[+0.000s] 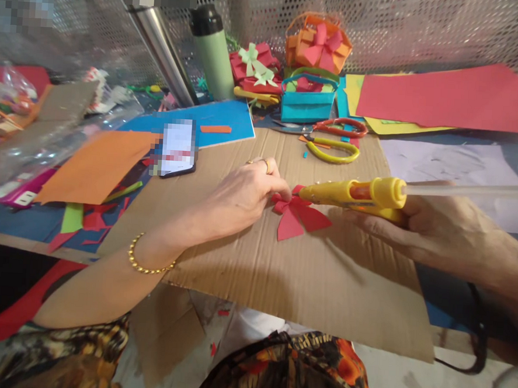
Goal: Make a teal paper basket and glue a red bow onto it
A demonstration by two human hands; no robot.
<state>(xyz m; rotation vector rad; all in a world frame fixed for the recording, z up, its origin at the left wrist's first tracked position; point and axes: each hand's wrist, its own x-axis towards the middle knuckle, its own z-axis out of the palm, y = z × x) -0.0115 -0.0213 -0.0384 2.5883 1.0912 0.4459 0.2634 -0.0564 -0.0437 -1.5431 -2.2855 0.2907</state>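
Note:
A red paper bow lies on the brown cardboard sheet, its two tails pointing towards me. The fingers of my left hand are closed on the bow's left loop. My right hand is wrapped round the handle of a yellow glue gun, with a clear glue stick sticking out of its back end. The gun's nozzle reaches the middle of the bow, though I cannot tell whether it touches the paper. My left fingers hide part of the bow.
Beyond my hands lie red-handled scissors and yellow-handled scissors. A phone rests at the left. Behind stand a green bottle, a blue paper basket and an orange one. Red paper lies back right; a black cord hangs at right.

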